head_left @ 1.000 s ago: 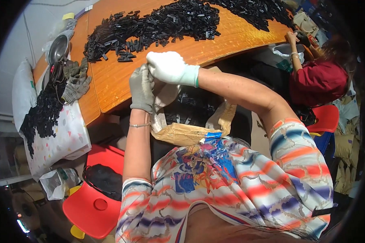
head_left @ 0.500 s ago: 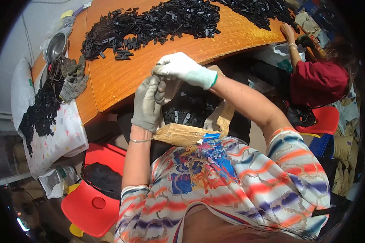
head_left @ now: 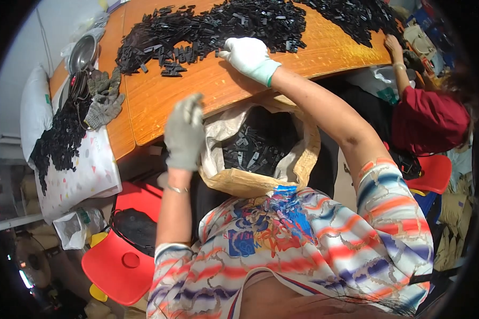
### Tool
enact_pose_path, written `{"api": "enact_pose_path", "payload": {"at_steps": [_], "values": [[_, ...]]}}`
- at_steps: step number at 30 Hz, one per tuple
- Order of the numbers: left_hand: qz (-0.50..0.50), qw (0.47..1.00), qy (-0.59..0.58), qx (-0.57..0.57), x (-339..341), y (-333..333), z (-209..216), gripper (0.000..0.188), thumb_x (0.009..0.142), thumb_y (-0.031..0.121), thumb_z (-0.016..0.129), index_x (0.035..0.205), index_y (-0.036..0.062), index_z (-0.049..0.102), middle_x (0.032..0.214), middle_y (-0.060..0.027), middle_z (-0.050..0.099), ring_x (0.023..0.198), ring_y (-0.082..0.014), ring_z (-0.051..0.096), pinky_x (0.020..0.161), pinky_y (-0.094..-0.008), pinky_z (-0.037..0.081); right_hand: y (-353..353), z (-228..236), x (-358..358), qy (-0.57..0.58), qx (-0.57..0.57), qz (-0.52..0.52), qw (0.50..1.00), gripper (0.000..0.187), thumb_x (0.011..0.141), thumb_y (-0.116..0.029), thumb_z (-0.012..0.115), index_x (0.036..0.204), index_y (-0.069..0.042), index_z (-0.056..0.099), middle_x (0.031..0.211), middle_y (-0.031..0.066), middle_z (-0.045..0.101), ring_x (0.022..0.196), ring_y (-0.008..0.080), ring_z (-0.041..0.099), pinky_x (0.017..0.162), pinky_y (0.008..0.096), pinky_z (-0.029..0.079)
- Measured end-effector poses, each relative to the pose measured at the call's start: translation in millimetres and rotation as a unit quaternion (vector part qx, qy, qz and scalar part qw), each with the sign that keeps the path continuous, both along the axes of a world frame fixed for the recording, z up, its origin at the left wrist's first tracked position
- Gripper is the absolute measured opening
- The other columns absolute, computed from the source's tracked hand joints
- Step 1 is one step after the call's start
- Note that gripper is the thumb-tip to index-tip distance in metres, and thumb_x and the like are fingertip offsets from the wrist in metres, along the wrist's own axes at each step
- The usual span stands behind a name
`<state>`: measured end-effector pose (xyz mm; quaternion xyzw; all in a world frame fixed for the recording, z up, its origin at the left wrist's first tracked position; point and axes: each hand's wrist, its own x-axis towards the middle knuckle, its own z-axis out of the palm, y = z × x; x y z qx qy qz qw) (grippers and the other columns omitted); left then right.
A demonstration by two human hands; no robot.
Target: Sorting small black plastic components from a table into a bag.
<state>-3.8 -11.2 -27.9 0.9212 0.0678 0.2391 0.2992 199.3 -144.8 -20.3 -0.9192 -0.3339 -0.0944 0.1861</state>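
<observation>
At bench front edge: right hand [head_left: 248, 56] in white knit glove, fingers spread flat on heap of small black plastic parts [head_left: 218, 24] across glossy orange wood. Left hand [head_left: 184, 133], grey glove, loosely curled, empty, beside open crumpled paper sack [head_left: 261, 154].

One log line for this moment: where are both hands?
right hand: white glove, at edge of black plastic parts pile on orange wooden table | left hand: grey glove, over open paper sack of parts
</observation>
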Motion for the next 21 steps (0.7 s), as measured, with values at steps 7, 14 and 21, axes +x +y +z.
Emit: {"api": "enact_pose_path", "payload": {"at_steps": [7, 14, 21], "values": [[0.075, 0.975, 0.072, 0.198, 73.4, 82.0, 3.7, 0.019, 0.089, 0.019, 0.055, 0.106, 0.0184, 0.063, 0.1, -0.0105, 0.062, 0.093, -0.0322, 0.06, 0.077, -0.0439, 0.049, 20.7, -5.8, 11.6, 0.016, -0.046, -0.018, 0.999, 0.033, 0.082, -0.037, 0.062, 0.083, -0.005, 0.064, 0.078, 0.0166, 0.066, 0.077, 0.0336, 0.066, 0.068, 0.0426, 0.051], [0.072, 0.954, 0.055, 0.285, 84.3, 90.8, 1.6, 0.016, 0.082, 0.021, 0.066, 0.096, 0.014, 0.063, 0.097, -0.0097, 0.061, 0.096, -0.0307, 0.058, 0.079, -0.0439, 0.048, 11.6, -0.5, 6.3, 0.001, -0.08, 0.046, 0.996, 0.016, 0.078, -0.015, 0.054, 0.084, -0.004, 0.064, 0.08, 0.02, 0.066, 0.077, 0.0372, 0.064, 0.068, 0.0437, 0.051], [0.059, 0.984, 0.058, 0.158, 75.3, 98.8, -5.0, 0.016, 0.081, 0.019, 0.066, 0.093, 0.0092, 0.062, 0.096, -0.0118, 0.061, 0.096, -0.0321, 0.057, 0.081, -0.0425, 0.047, -7.3, 5.9, -10.8, 0.111, 0.035, 0.074, 0.99, 0.015, 0.082, -0.018, 0.055, 0.087, -0.008, 0.065, 0.081, 0.0152, 0.066, 0.08, 0.0352, 0.064, 0.072, 0.0422, 0.05]]}}
